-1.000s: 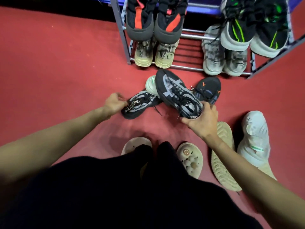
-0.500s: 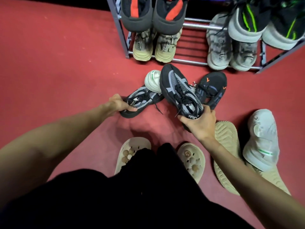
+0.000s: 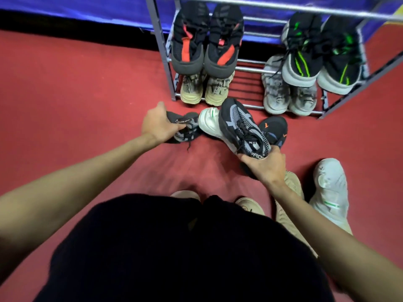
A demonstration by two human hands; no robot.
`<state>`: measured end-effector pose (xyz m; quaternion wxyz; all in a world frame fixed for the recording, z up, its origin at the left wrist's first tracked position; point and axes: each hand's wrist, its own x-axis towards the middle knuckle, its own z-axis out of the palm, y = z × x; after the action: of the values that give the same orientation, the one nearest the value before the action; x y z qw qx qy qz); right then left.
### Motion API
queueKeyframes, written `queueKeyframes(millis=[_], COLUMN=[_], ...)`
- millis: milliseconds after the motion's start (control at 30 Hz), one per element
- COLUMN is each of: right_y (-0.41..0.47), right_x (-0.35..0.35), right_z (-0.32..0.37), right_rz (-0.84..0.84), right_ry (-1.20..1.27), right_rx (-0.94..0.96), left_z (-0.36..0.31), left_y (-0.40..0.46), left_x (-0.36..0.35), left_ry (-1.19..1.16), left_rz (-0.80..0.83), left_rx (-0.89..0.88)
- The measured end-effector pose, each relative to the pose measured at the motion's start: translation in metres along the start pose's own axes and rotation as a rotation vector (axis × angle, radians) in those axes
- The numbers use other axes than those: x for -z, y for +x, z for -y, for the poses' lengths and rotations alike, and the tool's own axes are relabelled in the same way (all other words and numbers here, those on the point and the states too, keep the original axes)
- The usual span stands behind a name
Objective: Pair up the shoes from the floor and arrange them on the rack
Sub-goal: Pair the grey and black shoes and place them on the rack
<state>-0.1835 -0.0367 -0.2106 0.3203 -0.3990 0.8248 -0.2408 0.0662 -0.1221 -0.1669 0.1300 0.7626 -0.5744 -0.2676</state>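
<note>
My right hand (image 3: 265,165) grips the heel of a black and grey mesh sneaker (image 3: 241,126), toe pointing toward the rack. My left hand (image 3: 158,125) is closed around the matching black and grey sneaker (image 3: 185,129), held just off the red floor. Between them lies a white shoe (image 3: 209,120) with a green mark. A black shoe with orange marks (image 3: 273,129) lies behind the right-hand sneaker. The metal rack (image 3: 161,49) holds black-red and black-green pairs on its upper rail, beige and grey pairs on the lower one.
On the floor at my right lie a white sneaker (image 3: 329,190) and an upturned beige sole (image 3: 290,212). My feet in beige clogs (image 3: 250,205) stand below my dark shorts. Blue cloth (image 3: 87,7) runs along the back. Open red floor (image 3: 76,94) spreads left.
My left hand has closed around the left sneaker and lifted its heel end. The right hand keeps its sneaker, raised slightly. The camera has tilted up, showing more of the rack.
</note>
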Motion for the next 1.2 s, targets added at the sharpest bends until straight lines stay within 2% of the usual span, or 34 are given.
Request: queueKeyframes(millis=[67,133,200,267,367,467,700,867,1033,1200], right_y=[-0.005,-0.013,-0.024,-0.038,-0.058,-0.076,-0.098,-0.092,-0.060,-0.030], right_x=[0.010,0.020,0.029,0.038,0.056,0.077,0.109,0.124,0.131,0.134], right_z=[0.008,0.016,0.022,0.027,0.036,0.048,0.057,0.066,0.078,0.099], right_rz=[0.006,0.028,0.053,0.094,0.098,0.045,-0.158,-0.077,-0.166,-0.237], right_ry=[0.017,0.052,0.127,0.239,0.349,0.380,0.342,0.606,0.649,0.688], right_rx=[0.014,0.004,-0.025,-0.074,-0.062,0.014,0.117,0.093,0.092,0.169], left_z=[-0.007,-0.007,-0.004,0.000,0.000,0.000,-0.022,-0.051,-0.085,-0.107], left_y=[-0.012,-0.020,-0.029,-0.039,-0.057,-0.071,-0.099,-0.104,-0.085,-0.057], left_x=[0.019,0.037,0.054,0.070,0.094,0.114,0.137,0.138,0.133,0.124], left_ry=[0.099,0.109,0.032,-0.151,-0.573,-0.847,-1.079,-1.171,-1.279,-1.331], left_rz=[-0.073,-0.123,-0.130,-0.113,0.086,0.277,0.552,0.557,0.545,0.500], left_rx=[-0.076,-0.056,0.024,0.095,0.103,0.150,0.168,0.249,0.228,0.218])
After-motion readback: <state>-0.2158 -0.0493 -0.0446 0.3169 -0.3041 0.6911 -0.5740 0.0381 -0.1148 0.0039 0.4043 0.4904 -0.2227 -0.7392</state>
